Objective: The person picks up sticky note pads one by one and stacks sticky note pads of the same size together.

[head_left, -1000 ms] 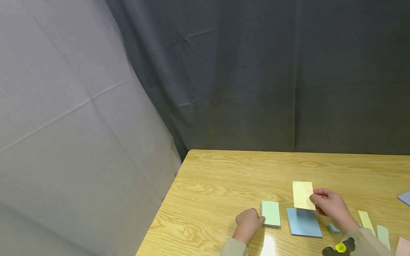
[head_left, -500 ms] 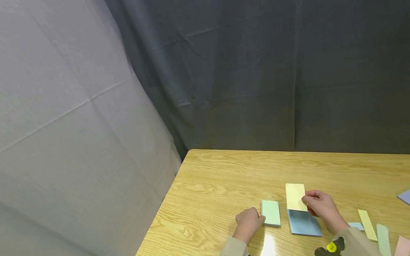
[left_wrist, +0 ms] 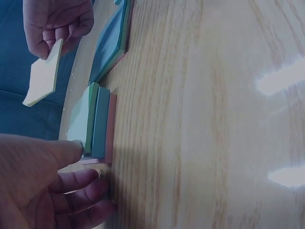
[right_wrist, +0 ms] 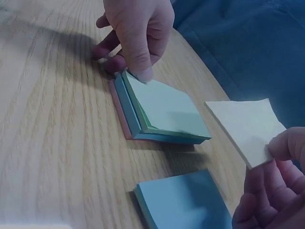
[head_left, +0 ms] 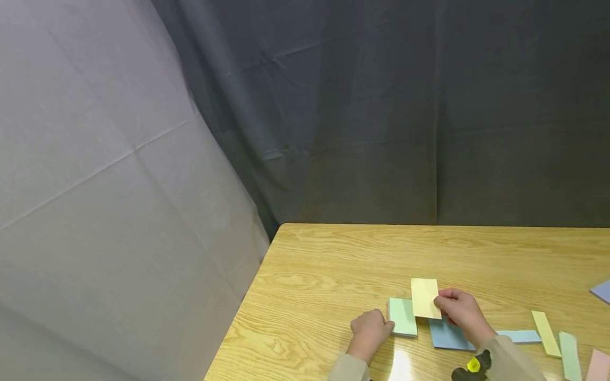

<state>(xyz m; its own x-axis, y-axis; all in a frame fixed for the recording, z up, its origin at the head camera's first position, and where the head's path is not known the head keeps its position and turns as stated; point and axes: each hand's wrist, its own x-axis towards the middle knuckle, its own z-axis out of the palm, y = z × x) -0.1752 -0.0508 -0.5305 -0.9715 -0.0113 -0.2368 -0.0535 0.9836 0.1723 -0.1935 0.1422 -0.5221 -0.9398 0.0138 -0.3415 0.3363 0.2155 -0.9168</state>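
My right hand (head_left: 461, 311) pinches a pale yellow sticky note pad (head_left: 424, 297) at its edge, between thumb and fingers. The pad hangs above the table, near a small stack topped by a light green sticky note pad (head_left: 402, 316). Under that green pad, blue (left_wrist: 99, 121) and pink (left_wrist: 110, 129) layers show in the left wrist view. The thumb of my left hand (head_left: 370, 330) rests on the stack's near-left corner, with the other fingers loosely bent beside it. A larger square blue pad (right_wrist: 188, 202) lies right of the stack, partly behind my right hand in the head view.
On the right of the wooden table (head_left: 333, 264) lie a light blue strip (head_left: 521, 336), a yellow strip (head_left: 546, 333), a light green strip (head_left: 570, 354) and a pink piece (head_left: 598, 366). A purple piece (head_left: 602, 291) sits at the far right. Dark curtain (head_left: 357, 132) hangs behind.
My right hand has carried the yellow pad left and slightly nearer, from over the blue pad to the green-topped stack. The light blue strip is uncovered. My left hand has stayed put.
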